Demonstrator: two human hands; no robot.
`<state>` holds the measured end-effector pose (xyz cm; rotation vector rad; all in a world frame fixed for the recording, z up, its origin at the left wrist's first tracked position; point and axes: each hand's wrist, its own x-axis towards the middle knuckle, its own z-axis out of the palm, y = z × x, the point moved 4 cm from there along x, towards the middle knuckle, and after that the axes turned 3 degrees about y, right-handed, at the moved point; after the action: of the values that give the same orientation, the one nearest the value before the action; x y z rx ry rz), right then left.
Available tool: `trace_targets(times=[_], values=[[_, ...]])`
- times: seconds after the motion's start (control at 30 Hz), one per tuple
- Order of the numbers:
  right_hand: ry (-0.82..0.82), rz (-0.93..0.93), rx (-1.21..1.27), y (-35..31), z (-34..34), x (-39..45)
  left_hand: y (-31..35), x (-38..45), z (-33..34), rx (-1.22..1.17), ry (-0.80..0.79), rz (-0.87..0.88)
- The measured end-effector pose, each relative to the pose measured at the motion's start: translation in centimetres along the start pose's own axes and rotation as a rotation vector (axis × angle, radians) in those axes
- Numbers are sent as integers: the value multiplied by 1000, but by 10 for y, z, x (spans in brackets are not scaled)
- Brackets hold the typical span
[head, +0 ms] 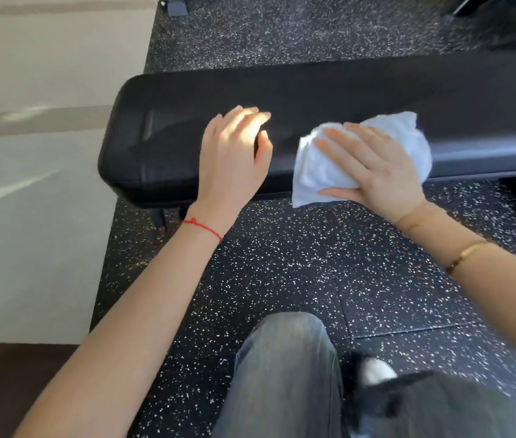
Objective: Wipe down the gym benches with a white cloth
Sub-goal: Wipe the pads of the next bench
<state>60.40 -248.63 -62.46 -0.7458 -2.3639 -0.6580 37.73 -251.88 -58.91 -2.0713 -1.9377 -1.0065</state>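
Pressing down with straight fingers, the right hand (373, 167) lies flat on a white cloth (323, 172) which is on the padded top of a black gym bench (168, 99). The cloth is crumpled under the palm, and its lower corner hangs over the near edge of the bench. The thumb lies along the lower side of the cloth, but the fingers are not curled around it; they are spread and only push on it.

The left hand (234, 159) rests on the same bench top, near the rounded left end of the pad, a little apart from the cloth. Its fingers are relaxed and slightly bent, and it holds nothing. A patch of sunlight falls on the back of this hand. A thin red string bracelet (203, 227) is around the left wrist, and a gold bangle (466, 256) is on the right forearm.

The bench stands on a dark rubber floor (282, 263) with white speckles. To the left of this floor is a pale floor area (29, 184). At the bottom of the view are the person's legs in grey-blue jeans (285, 374), and a white shoe tip (376, 369) shows between them.
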Motion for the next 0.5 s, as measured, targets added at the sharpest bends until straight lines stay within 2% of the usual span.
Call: trace_targets(times=[0.1,0.23,0.4,0.5], values=[[5,-10,13,3,-5,-6,28,8,14,-37,-19,14],[15,-30,12,7,-6,-9,43,16,30,-35,-6,-61],[52,68,-14,65,-26,-58,57,21,38,-27,60,-116],[49,63,-24,84,-30,-72,65,21,42,10,110,-143]])
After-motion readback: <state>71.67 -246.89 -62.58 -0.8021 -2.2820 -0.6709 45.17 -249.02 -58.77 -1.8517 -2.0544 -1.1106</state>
